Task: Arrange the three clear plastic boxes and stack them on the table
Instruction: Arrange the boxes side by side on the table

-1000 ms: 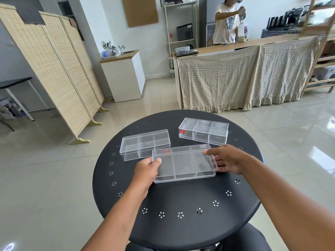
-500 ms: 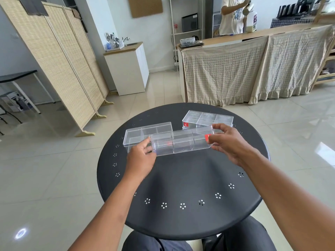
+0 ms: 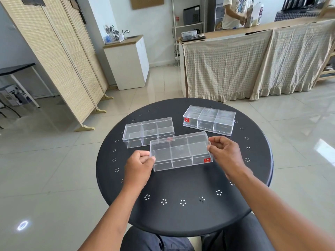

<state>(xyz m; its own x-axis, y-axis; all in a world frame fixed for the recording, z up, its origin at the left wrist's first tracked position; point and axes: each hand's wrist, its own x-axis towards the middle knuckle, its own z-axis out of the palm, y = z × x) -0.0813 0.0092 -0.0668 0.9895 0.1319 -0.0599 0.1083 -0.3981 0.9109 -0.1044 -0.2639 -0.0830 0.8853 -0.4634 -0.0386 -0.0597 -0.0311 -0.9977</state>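
Three clear plastic boxes with inner dividers are over a round black table (image 3: 181, 214). I hold the nearest box (image 3: 181, 151) by its two short ends, with a red sticker at its front right corner. My left hand (image 3: 139, 164) pinches its left end and my right hand (image 3: 224, 153) grips its right end. A second box (image 3: 147, 132) lies on the table behind it at the left. The third box (image 3: 209, 120), with a red sticker on its left end, lies at the back right.
A folding rattan screen (image 3: 54, 57) stands on the tiled floor at the left, a white cabinet (image 3: 128, 64) behind it. A cloth-draped counter (image 3: 253, 60) runs across the back right, with a person (image 3: 235, 11) behind it. My legs show under the table's near edge.
I lifted the near box off the table and turned it over end for end; its red sticker has gone from the back to the front right. The other two boxes stayed put.
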